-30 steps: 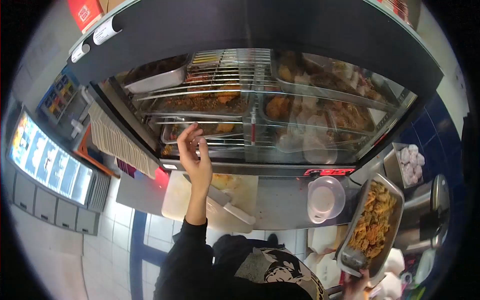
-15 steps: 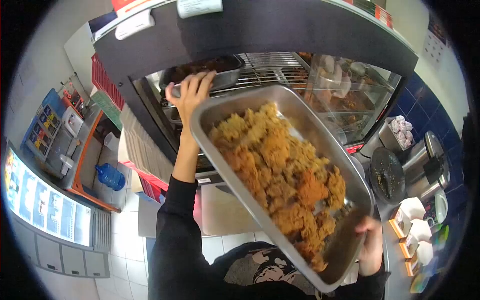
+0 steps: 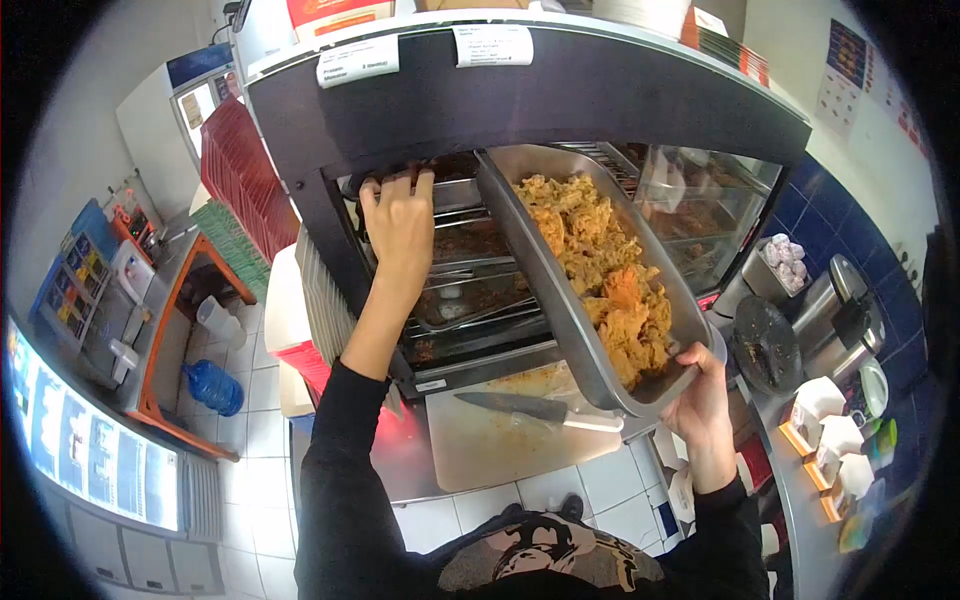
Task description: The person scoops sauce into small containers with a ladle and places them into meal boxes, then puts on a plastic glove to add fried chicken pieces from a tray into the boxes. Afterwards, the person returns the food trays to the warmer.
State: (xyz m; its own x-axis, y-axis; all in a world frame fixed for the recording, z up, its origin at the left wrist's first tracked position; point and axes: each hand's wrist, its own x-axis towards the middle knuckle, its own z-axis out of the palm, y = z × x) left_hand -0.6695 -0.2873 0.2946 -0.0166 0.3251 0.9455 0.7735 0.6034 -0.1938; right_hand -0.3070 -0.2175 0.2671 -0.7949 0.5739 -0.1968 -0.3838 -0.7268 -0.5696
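Observation:
My right hand grips the near right corner of a deep metal tray, thumb over the rim. Pieces of golden fried chicken fill much of it. The tray slants, its far end inside the opening of a display cabinet. My left hand reaches into the cabinet's left side, fingers hooked over the near edge of a metal pan; the fingertips are partly hidden. Below the tray, a knife with a white handle lies on a cutting board.
Wire racks and lower trays fill the cabinet. Stacked red cartons stand at left. On the right counter are a black round pan, a steel pot and small white boxes. A blue water bottle lies on the floor.
The chicken tray has moved away from my body, its far end now in the cabinet opening. My left hand has pushed the pan deeper inside. The knife and board have come into fuller view.

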